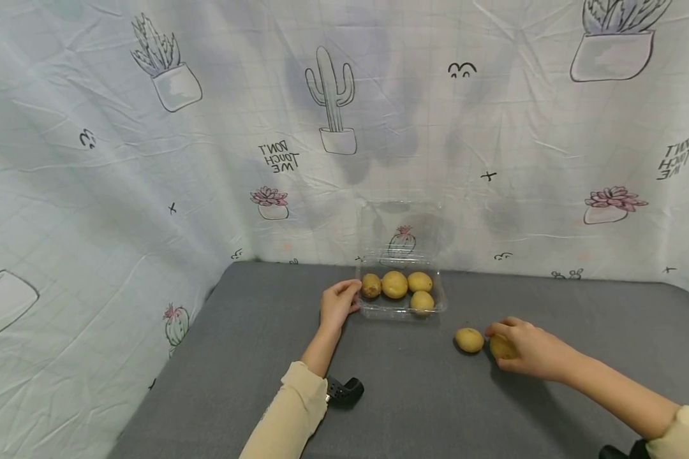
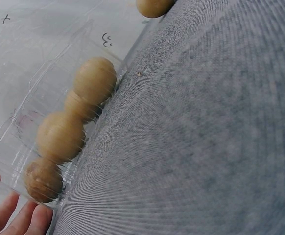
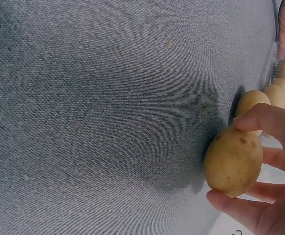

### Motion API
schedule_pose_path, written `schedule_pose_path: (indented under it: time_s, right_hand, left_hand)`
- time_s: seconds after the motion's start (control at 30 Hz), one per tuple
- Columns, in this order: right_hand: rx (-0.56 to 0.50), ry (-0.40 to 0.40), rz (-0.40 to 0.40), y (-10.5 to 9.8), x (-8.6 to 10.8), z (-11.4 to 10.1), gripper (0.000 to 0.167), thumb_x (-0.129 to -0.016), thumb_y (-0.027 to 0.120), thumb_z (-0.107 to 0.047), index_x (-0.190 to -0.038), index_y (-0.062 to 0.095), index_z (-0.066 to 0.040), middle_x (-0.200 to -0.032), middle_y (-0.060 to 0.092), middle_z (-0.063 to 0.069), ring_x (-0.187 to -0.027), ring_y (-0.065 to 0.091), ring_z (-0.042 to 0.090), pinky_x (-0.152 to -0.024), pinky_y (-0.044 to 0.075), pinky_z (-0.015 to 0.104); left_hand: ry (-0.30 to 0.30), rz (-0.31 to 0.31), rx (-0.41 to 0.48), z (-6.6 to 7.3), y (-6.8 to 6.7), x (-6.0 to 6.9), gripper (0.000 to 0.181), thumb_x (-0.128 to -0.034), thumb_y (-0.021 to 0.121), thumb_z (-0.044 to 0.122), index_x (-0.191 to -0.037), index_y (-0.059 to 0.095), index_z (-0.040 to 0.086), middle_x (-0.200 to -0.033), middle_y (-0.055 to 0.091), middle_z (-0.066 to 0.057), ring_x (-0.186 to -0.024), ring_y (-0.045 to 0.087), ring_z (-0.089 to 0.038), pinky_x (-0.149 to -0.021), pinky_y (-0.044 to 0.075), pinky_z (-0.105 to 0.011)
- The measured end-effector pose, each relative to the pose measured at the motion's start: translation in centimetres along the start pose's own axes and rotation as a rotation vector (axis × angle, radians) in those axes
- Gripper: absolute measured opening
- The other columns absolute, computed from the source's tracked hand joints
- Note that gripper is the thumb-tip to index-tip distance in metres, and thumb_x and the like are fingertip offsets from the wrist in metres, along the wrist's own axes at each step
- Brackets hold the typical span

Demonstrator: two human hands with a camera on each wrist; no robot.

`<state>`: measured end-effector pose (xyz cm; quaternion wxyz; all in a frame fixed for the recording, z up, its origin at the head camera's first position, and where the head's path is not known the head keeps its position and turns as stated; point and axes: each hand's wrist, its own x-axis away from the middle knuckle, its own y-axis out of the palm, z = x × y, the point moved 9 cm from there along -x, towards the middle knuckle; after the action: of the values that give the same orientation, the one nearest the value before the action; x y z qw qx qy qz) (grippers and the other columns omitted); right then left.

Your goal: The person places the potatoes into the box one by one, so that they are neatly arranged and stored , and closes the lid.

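Observation:
A clear plastic box [image 1: 381,312] with its lid raised stands at the table's back, holding several potatoes [image 1: 394,285]. My left hand [image 1: 339,305] touches the box's left side; in the left wrist view its fingers [image 2: 21,215] lie at the box's end, beside the brownish potato [image 2: 43,180]. To the right, my right hand [image 1: 531,349] grips a potato [image 1: 502,348] between thumb and fingers. The right wrist view shows that potato [image 3: 233,161] in the right hand [image 3: 274,161]. Just left of it, another potato [image 1: 469,340] lies on the table.
The grey table [image 1: 402,395] meets a white curtain [image 1: 436,127] printed with cacti at its back edge. The raised clear lid [image 1: 400,226] stands against that curtain. A black strap piece [image 1: 346,391] is at the left wrist.

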<state>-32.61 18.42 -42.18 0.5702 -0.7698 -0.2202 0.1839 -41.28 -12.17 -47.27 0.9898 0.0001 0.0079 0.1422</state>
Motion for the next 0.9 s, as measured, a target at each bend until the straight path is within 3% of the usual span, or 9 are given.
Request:
schedule_pose_path:
  time_s: [0.23, 0.67, 0.9]
  right_hand:
    - [-0.005, -0.001, -0.023, 0.15, -0.22, 0.22, 0.041, -0.071, 0.077, -0.015, -0.107, 0.061, -0.006, -0.103, 0.057, 0.018, -0.074, 0.049, 0.015, -0.052, 0.040, 0.025]
    - [-0.012, -0.002, -0.040, 0.43, -0.32, 0.34, 0.041, -0.072, 0.076, -0.015, -0.109, 0.060, -0.006, -0.103, 0.057, 0.017, -0.073, 0.048, 0.013, -0.052, 0.039, 0.023]
    - [-0.007, -0.015, -0.027, 0.32, -0.35, 0.33, 0.041, -0.071, 0.077, -0.014, -0.107, 0.060, -0.006, -0.100, 0.057, 0.015, -0.072, 0.048, 0.012, -0.052, 0.040, 0.024]
  left_hand:
    - [0.007, -0.012, 0.011, -0.08, 0.07, -0.02, 0.029, -0.0861, 0.065, 0.022, -0.103, 0.069, 0.000, -0.092, 0.067, -0.017, -0.064, 0.053, -0.004, -0.060, 0.056, -0.027]
    - [0.001, -0.021, 0.007, -0.06, 0.21, -0.19, 0.029, -0.0871, 0.063, 0.020, -0.105, 0.068, -0.002, -0.094, 0.066, -0.018, -0.064, 0.053, -0.004, -0.060, 0.056, -0.027]
    - [0.080, -0.004, 0.024, 0.38, 0.01, 0.10, 0.024, -0.0839, 0.067, 0.025, -0.095, 0.072, 0.005, -0.082, 0.067, -0.007, -0.065, 0.056, -0.008, -0.056, 0.055, -0.024]
